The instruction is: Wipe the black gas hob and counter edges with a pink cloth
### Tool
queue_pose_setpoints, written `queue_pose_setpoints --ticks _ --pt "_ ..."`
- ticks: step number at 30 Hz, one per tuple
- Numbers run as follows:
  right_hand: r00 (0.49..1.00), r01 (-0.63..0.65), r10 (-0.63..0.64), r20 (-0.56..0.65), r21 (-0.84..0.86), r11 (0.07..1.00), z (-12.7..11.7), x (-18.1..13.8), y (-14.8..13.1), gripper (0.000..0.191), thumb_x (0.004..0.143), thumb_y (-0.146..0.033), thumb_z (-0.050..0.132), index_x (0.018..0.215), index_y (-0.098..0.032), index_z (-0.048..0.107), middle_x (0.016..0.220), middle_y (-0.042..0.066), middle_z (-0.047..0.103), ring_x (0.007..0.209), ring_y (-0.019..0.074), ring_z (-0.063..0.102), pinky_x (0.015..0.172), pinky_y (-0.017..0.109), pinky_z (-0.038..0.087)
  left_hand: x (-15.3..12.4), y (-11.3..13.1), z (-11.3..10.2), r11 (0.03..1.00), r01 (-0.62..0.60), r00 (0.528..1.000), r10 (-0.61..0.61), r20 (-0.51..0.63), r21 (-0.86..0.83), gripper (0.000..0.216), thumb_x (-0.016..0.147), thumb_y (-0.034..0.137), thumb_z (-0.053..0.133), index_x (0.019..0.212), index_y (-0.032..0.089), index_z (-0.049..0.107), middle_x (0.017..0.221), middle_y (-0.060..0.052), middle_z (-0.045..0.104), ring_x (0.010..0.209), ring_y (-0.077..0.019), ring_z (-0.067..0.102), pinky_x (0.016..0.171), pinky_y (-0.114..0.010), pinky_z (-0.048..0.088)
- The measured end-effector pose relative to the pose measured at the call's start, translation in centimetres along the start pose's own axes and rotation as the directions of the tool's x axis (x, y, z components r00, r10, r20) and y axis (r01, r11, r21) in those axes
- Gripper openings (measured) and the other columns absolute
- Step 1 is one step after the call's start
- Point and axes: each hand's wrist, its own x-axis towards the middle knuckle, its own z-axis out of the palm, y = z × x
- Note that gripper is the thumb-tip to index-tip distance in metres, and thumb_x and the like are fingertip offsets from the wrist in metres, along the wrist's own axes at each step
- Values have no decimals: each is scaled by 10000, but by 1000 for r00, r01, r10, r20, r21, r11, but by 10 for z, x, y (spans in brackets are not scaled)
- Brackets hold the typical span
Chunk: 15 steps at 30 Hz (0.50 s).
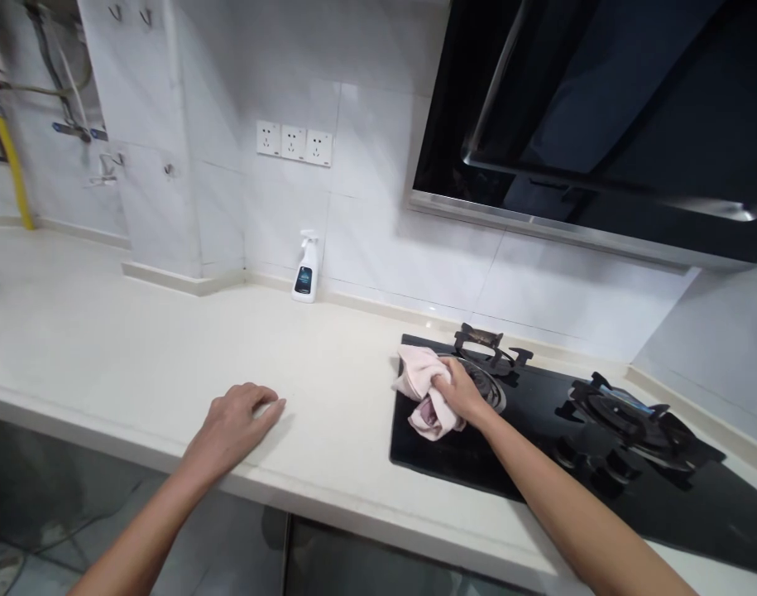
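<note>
Kitchen wall of white tile runs behind the table (136, 348), with a triple socket plate (294, 142), a spray bottle (305, 269) standing near the wall, and a black range hood (570, 108) above. Head view only. My right hand (462, 389) is on the left burner (481, 382) of a black glass gas hob (428, 459), fingers (447, 372) closed over a bunched pink cloth (428, 422). My left hand (232, 430) rests on the table, fingers loosely curled, holding nothing. Firm, even pressure seems best, keeping the cloth clear of the grate (483, 339). Hand and cloth hide most of the burner, so its condition is hard to judge. Both forearms run out of frame at the bottom.
</note>
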Motion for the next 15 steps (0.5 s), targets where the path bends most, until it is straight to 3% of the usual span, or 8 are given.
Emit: queue_pose_setpoints --ticks 3,7,9,12,15 --pt "998 50 -51 30 18 999 -2 30 -19 388 956 -290 374 1305 -217 527 1299 79 660 1170 183 630 987 302 498 -2 0 0 1000 8 1000 -8 -14 -3 418 903 557 478 905 243 753 1009 -74 775 1033 -303 681 907 -395 489" --pt "999 36 -35 15 -67 997 -18 69 -27 564 1007 -257 230 1557 -175 326 1429 159 580 1278 228 568 1034 366 457 -2 1 -1 1000 23 1000 -23 -5 -10 423 909 564 486 910 238 755 999 -69 775 1008 -293 690 876 -376 504" --pt "998 13 -3 64 -151 988 -18 81 -25 549 1003 -248 255 1531 -193 398 1374 164 610 1262 270 568 1040 422 439 -2 2 -2 999 32 999 -32 -6 -12 429 911 570 493 911 236 761 1002 -72 778 996 -292 691 860 -370 508" --pt "986 0 49 161 -291 957 -3 79 -25 423 989 -337 394 1326 -192 604 1240 174 659 1194 342 574 1036 529 408 -1 2 -4 999 40 999 -40 -1 -14 437 917 569 492 905 229 767 1004 -78 784 993 -296 690 852 -368 508" --pt "980 70 8 199 -381 922 17 62 -33 456 963 -459 517 1311 -183 621 1333 199 601 1257 377 499 1070 571 347 0 1 -5 999 40 999 -40 2 -18 438 916 565 494 896 224 768 1004 -78 787 990 -296 688 844 -366 508"
